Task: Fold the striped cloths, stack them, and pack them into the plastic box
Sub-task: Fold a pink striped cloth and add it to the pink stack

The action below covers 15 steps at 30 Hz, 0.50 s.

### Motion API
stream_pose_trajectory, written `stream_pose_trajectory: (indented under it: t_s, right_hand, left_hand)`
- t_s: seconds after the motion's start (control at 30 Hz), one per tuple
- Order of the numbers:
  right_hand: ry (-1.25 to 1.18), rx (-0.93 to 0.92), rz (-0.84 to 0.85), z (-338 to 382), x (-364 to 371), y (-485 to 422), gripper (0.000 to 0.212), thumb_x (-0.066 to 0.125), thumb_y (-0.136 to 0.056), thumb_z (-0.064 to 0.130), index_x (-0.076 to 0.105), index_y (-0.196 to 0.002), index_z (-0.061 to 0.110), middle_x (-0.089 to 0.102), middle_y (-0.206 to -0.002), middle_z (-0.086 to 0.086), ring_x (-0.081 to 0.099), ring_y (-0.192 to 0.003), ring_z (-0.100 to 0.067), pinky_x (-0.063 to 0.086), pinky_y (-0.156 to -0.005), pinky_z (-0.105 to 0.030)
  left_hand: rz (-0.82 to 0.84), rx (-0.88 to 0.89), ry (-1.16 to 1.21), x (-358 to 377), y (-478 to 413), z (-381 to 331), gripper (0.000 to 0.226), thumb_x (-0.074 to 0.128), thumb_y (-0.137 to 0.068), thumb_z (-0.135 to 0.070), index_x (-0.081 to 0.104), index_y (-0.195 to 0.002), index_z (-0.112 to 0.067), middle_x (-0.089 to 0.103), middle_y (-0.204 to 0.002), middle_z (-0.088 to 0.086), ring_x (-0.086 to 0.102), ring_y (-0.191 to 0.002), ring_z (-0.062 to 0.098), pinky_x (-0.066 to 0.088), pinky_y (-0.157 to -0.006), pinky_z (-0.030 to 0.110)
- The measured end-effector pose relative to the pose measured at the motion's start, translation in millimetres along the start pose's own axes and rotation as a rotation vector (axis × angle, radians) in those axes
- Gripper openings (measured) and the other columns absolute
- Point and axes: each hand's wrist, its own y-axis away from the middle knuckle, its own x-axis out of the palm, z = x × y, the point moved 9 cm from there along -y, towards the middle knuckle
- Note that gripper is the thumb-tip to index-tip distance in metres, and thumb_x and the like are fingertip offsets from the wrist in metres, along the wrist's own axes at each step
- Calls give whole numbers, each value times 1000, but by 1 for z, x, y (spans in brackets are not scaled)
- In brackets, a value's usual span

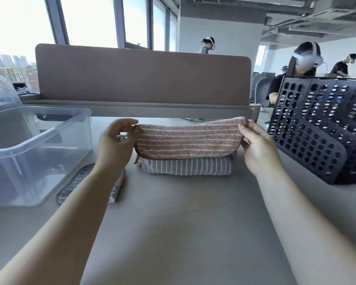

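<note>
**Stacking stage: rust-striped cloth held over the folded grey one**

Desk (183,233), grey, nearest the viewer: both forearms reach across it.

- Left hand (116,140): fingers pinch the top left corner of the rust-striped cloth (189,138).
- Right hand (257,149): thumb and fingers pinch its top right corner.
- Rust-striped cloth: stretched between the hands, lower edge draped on the folded grey striped cloth (186,166) lying mid-desk. It is likely held taut so that it lands square as the next layer.
- Dark-striped cloth (78,182): flat on the desk, partly under the left forearm, just beside the clear plastic box (39,145). It is probably waiting its turn.
- Box: open at left, no cloth showing inside. Packing not yet begun.
- Black perforated file rack (308,130): at right, apart from the work.
</note>
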Motion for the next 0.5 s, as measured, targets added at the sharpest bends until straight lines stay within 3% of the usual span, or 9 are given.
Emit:
stream_pose_trajectory:
  t_s: [0.07,0.17,0.27,0.33,0.43,0.5]
  right_hand:
    - [-8,15,7,4,-3,5,31,56,-88,-1,71,-68,17,72,-69,6,65,-64,-5,49,-61,-18]
    - [-22,44,45,6,-7,11,22,52,-90,0,67,-82,14,72,-78,1,66,-74,-11,50,-68,-25]
    - [-57,102,68,6,-19,14,21,50,-84,3,62,-101,5,66,-93,-10,63,-85,-21,50,-74,-32]
    - [41,162,50,1,-32,19,20,52,-83,0,60,-100,7,64,-89,-9,60,-80,-22,47,-74,-34]
    - [246,217,46,-10,-47,27,39,55,-83,-10,52,-113,15,60,-99,-13,59,-84,-24,49,-74,-37]
    - [401,210,116,-13,-50,32,53,55,-82,-14,55,-115,27,58,-113,-18,58,-99,-27,49,-88,-42]
  left_hand:
    - [42,-48,28,3,4,-3,20,64,-87,-9,65,-88,-29,61,-82,-9,47,-50,-4,38,-53,8]
    - [119,-99,130,11,11,-15,25,60,-88,-1,65,-83,-25,61,-79,-3,55,-56,-7,43,-56,6]
    - [376,-422,410,42,31,-3,19,57,-86,2,62,-88,-16,66,-75,2,65,-60,8,52,-57,17]
    - [541,-583,379,60,54,9,13,59,-87,-5,62,-97,-13,67,-80,7,66,-61,13,55,-56,19]
    - [599,-525,207,73,66,27,31,61,-85,5,63,-111,-11,68,-101,17,67,-82,20,57,-77,27]
    - [596,-371,82,73,64,23,39,61,-83,11,64,-113,-15,67,-110,18,66,-95,23,54,-89,31]
